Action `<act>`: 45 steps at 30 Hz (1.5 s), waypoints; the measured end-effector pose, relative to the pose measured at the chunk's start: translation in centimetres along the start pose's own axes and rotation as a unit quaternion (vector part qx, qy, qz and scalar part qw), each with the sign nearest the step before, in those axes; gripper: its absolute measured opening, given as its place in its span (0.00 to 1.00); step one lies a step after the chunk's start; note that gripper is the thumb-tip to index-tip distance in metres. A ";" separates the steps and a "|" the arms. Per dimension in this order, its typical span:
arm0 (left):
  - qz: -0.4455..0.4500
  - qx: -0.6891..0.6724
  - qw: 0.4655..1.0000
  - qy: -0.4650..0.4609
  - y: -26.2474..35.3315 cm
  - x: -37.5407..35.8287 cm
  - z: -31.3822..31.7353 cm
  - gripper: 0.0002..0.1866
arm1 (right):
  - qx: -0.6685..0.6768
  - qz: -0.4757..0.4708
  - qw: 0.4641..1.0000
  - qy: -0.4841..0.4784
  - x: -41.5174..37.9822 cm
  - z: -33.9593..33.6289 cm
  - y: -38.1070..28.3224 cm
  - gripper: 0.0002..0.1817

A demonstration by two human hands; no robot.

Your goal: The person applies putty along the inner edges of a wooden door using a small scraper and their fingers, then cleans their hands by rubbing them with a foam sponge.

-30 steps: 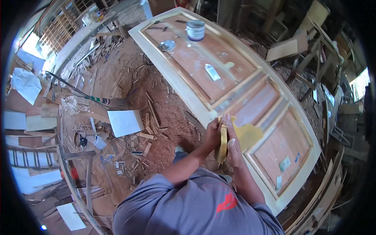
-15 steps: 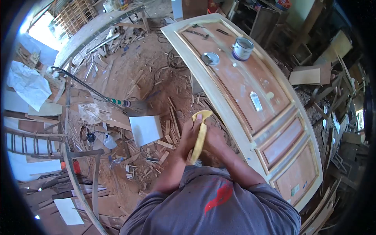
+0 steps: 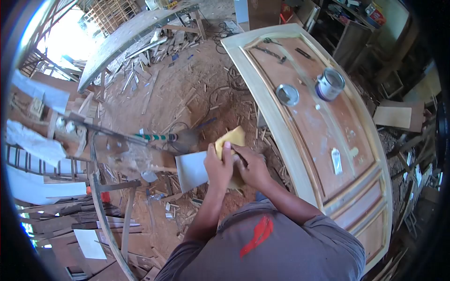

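Note:
A sheet of yellow sandpaper (image 3: 233,137) is held in front of my body, bent, with a browner part hanging below my fingers. My left hand (image 3: 219,165) pinches it from the left, thumb raised on its face. My right hand (image 3: 253,167) is closed on its right side, close against the left one. Part of the sheet is hidden behind my fingers. To the right of my hands lies a panelled wooden door (image 3: 307,187), with an open paint can (image 3: 331,84), its round lid (image 3: 287,95) and a white tube (image 3: 336,161) on it.
Scissors (image 3: 272,41) and a dark bar (image 3: 303,53) lie at the door's far end. A broom (image 3: 161,137) and a white board (image 3: 192,171) are to my left. Wood offcuts litter the dirt floor (image 3: 161,96). A curved wooden frame (image 3: 99,201) stands at left.
The sandpaper has turned and opened out from its narrow fold. My hands have shifted slightly, and the view has swung left, so the door appears farther right and lower.

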State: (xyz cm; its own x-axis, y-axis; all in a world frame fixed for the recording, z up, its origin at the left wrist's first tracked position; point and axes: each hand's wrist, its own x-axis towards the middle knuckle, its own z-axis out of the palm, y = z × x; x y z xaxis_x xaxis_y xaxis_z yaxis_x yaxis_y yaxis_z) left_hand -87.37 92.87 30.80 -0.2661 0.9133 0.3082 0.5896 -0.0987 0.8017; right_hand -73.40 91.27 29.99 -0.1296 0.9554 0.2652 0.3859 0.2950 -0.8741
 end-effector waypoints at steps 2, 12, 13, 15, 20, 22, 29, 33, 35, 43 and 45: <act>-0.015 -0.042 0.998 -0.042 1.2 3.7 1.9 0.21 | 0.071 0.024 0.997 -0.023 4.9 -1.3 3.3 0.14; -0.034 -0.174 0.968 -0.177 2.4 20.3 11.6 0.21 | 0.232 0.129 0.962 0.061 24.7 -8.2 10.9 0.25; -0.051 -0.168 0.972 -0.154 2.4 22.0 12.3 0.21 | 0.170 0.061 0.982 0.058 25.9 -8.6 10.1 0.24; -0.111 -0.286 0.941 -0.140 2.7 25.8 13.8 0.19 | 0.040 -0.079 0.995 0.054 28.3 -8.9 9.0 0.28; -0.100 -0.273 0.946 -0.145 0.5 32.2 18.3 0.21 | 0.097 -0.015 0.993 -0.062 33.7 -4.8 14.4 0.41; -0.092 -0.197 0.961 -0.173 -1.4 36.4 19.7 0.21 | -0.060 -0.046 0.993 -0.093 37.0 -4.7 14.4 0.43; -0.115 -0.053 0.974 -0.187 -11.5 56.2 22.4 0.19 | -0.246 -0.093 0.955 -0.135 53.3 -5.3 15.1 0.41; -0.087 -0.135 0.959 -0.233 -13.5 67.2 18.5 0.22 | -0.211 -0.056 0.970 -0.108 62.0 -2.6 13.5 0.42; -0.152 -0.338 0.891 -0.263 -14.4 70.1 19.0 0.23 | -0.228 -0.048 0.968 -0.093 66.6 -0.4 12.9 0.45; -0.160 -0.353 0.858 -0.338 -14.3 78.2 19.5 0.24 | -0.333 -0.055 0.931 -0.136 76.8 5.8 12.6 0.41; -0.113 -0.216 0.910 -0.334 -15.2 80.1 19.7 0.24 | -0.340 -0.059 0.927 -0.145 78.4 7.1 13.1 0.41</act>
State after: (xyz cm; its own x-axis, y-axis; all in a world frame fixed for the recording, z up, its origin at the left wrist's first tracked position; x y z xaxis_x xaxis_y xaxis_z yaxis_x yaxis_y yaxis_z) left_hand -102.63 175.34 33.28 0.2651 0.9517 -0.1546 0.1843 0.1074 0.9770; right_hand -84.98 169.97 36.46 -0.4104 0.9018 0.1354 0.8271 0.4307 -0.3611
